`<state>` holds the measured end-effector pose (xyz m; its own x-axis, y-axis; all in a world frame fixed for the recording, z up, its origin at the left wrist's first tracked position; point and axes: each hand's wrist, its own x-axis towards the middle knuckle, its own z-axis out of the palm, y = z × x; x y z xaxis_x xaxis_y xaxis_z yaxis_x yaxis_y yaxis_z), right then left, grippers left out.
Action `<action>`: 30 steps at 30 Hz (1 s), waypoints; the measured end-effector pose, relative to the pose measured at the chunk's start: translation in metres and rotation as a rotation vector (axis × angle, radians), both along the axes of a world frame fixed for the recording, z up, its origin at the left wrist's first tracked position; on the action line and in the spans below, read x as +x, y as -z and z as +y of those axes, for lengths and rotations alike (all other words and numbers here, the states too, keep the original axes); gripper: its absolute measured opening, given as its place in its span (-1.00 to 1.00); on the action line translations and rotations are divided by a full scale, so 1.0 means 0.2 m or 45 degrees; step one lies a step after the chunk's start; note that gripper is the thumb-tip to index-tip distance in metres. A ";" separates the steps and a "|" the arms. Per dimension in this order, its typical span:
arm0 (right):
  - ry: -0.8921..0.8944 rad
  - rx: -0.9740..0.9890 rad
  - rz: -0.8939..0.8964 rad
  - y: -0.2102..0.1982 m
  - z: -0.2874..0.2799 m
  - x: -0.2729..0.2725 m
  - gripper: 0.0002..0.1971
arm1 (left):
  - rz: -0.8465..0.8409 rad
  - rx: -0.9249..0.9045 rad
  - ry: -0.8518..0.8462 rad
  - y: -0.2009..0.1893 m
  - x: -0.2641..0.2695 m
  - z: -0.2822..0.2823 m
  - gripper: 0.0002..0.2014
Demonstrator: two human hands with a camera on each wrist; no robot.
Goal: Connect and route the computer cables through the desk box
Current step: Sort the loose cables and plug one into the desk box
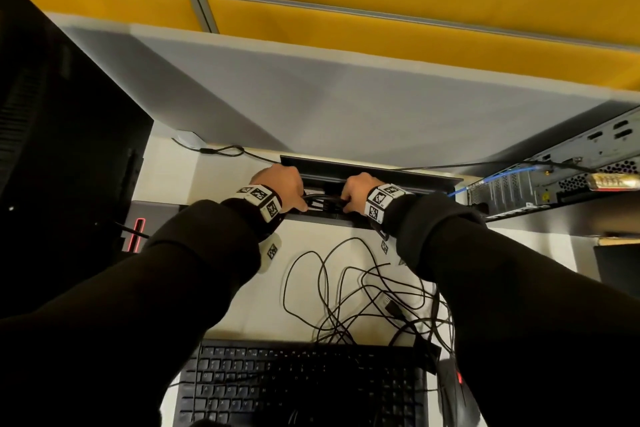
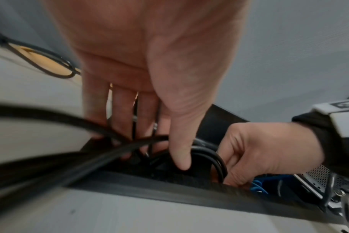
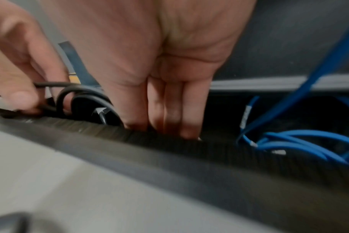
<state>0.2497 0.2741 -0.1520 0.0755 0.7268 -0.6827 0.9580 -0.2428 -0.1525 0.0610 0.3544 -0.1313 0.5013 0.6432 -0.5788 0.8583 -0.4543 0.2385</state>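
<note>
Left grip pinching black cable loops, right grip fingers straight in desk box, blue cables inside.

No legible text, brand or number is showing in any view. The wrist bands are carrying square black-and-white coded markers, patterns only, no characters. The keyboard at the near edge is showing pale key legends, too blurred to read reliably. The white tags on the blue cables are showing no readable print.
</note>
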 end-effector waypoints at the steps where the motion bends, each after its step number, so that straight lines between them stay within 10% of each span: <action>1: -0.030 -0.037 -0.028 0.00 0.01 -0.01 -0.77 | -0.047 -0.001 0.009 -0.01 0.00 0.00 -0.74; 12: -0.169 -0.336 -0.061 0.07 0.06 0.04 -0.95 | -0.018 -0.042 0.057 0.11 0.13 -0.03 -0.91; 30: 0.075 -0.301 0.097 0.16 -0.03 0.08 -0.73 | 0.105 -0.202 0.044 0.33 0.11 -0.02 -0.80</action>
<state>0.2658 0.2672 -0.1834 0.0551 0.5420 -0.8386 0.9291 -0.3354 -0.1557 0.0839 0.3503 -0.1977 0.4682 0.5238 -0.7116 0.8624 -0.4462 0.2389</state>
